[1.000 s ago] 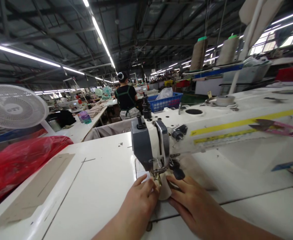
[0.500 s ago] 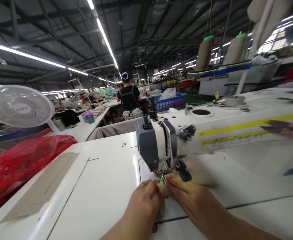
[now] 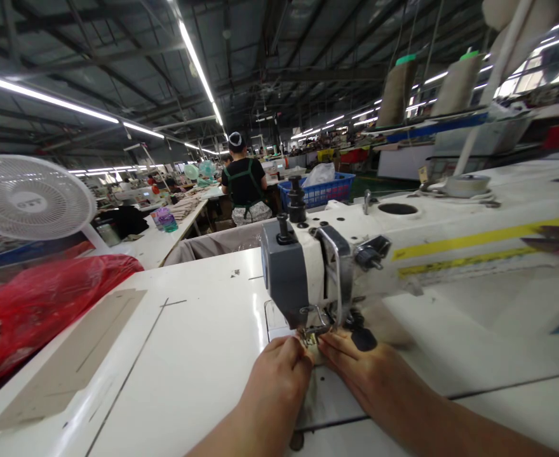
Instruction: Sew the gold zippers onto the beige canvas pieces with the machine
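My left hand (image 3: pixel 278 374) is just in front of the presser foot (image 3: pixel 310 334) of a sewing machine (image 3: pixel 286 273), with its fingers curled into a pinch. From the other side my right hand (image 3: pixel 372 371) reaches in, its fingers pressed together and their tips close to the foot. Whatever lies between the two sets of fingertips is mostly hidden; only a small pale patch shows, too blurred to name. The machine's grey and white head stands directly over the hands.
A flat beige piece (image 3: pixel 70 362) lies on the white table (image 3: pixel 188 343), beside a red plastic bag (image 3: pixel 46 304). A white fan (image 3: pixel 32 197) stands at left. Scissors (image 3: pixel 556 238) and yellow tape (image 3: pixel 479 238) are by the machine arm. Beyond, a person (image 3: pixel 244 181) faces away near a blue basket (image 3: pixel 324 190).
The view has shifted slightly, so the machine head looks a little larger and nearer. Both hands keep their places at the presser foot, and the left fingers look more tightly curled.
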A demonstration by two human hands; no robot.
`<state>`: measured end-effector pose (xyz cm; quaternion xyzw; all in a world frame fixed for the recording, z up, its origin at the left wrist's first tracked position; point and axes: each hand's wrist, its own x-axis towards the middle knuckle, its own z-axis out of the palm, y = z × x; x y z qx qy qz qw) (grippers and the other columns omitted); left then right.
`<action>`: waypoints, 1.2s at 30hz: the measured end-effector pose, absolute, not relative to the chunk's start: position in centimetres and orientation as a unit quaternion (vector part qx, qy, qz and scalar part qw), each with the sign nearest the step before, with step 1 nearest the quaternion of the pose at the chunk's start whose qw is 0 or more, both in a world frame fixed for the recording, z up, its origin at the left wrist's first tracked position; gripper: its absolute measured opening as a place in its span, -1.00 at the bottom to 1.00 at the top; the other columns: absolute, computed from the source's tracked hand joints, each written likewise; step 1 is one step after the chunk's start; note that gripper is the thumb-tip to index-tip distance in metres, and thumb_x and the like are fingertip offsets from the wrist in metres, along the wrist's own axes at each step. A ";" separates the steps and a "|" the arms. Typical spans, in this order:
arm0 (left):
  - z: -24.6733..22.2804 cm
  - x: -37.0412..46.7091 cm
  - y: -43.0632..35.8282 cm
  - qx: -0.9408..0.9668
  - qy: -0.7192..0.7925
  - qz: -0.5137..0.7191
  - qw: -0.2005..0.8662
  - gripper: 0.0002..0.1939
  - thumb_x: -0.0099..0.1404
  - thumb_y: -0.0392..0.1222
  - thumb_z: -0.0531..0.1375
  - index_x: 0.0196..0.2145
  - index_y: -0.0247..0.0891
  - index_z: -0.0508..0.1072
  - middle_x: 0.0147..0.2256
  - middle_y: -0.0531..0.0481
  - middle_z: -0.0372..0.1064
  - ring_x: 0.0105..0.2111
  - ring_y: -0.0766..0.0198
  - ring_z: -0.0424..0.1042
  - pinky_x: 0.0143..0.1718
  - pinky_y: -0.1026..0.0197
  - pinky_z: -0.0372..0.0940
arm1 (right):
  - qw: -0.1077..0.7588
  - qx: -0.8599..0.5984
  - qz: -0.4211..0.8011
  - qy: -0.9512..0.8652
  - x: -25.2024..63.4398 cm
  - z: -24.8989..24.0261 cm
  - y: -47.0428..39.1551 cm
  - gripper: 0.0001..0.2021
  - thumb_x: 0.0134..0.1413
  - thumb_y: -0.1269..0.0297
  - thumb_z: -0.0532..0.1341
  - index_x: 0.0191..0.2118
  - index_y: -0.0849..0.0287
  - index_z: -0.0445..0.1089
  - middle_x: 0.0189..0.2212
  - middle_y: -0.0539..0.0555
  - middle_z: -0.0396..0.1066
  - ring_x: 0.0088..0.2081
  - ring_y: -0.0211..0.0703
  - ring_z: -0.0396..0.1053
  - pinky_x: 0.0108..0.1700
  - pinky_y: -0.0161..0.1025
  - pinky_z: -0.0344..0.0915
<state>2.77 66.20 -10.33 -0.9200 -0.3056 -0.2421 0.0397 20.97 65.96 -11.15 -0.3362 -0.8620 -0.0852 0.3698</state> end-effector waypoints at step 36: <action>-9.2 6.4 62.4 -0.925 -0.193 -0.293 0.146 -0.70 0.38 -0.26 -0.03 0.00 -0.47 0.27 -0.22 -0.22 0.41 -0.25 0.11 0.42 -0.17 0.08 0.35 | 0.278 -0.439 -0.114 -0.847 26.2 -12.2 61.3 -0.73 0.11 0.49 -0.05 -0.39 0.16 0.37 -0.48 0.13 0.40 -0.47 -0.06 0.38 -0.42 -0.17 0.37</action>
